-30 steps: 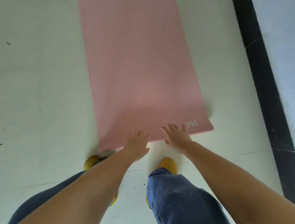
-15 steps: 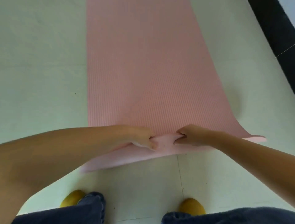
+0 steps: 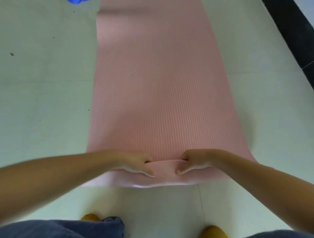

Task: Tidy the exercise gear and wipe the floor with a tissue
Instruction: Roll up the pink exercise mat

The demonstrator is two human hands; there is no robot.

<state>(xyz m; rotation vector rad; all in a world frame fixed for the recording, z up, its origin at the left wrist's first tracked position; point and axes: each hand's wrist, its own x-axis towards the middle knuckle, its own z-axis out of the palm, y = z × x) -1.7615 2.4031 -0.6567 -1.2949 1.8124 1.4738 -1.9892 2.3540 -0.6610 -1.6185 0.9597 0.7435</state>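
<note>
1. The pale, greenish-white tiled floor (image 3: 42, 102) filled most of the frame, with thin grout lines crossing it and a few small dark specks at the left.
2. A black band of flooring (image 3: 292, 34) ran diagonally down the upper right corner.
3. A long pink ribbed foam exercise mat (image 3: 161, 85) lay flat on the floor, stretching from the top centre of the frame down to the lower middle.
4. The near end of the mat was lifted off the floor and curled over, showing its smoother, paler underside along the lower middle of the frame.
5. The left hand (image 3: 134, 163) gripped the curled near edge just left of centre, fingers tucked over the fold and the thumb lying along the underside.
6. The right hand (image 3: 195, 161) gripped the same edge just right of centre in a mirrored hold, fingers curled over the fold, thumb beneath it.
7. The two hands were near each other but apart, with a short strip of folded mat between them.
8. Both bare forearms reached in from the lower left and lower right of the frame.
9. At the bottom edge were dark blue jeans (image 3: 68, 228) and two yellow shoes, one (image 3: 90, 217) at lower centre and one (image 3: 214, 231) at lower right, standing on the floor short of the mat.
10. A small bright blue object (image 3: 75, 1) was cut off by the top edge at upper left; what it was could not be told.
</note>
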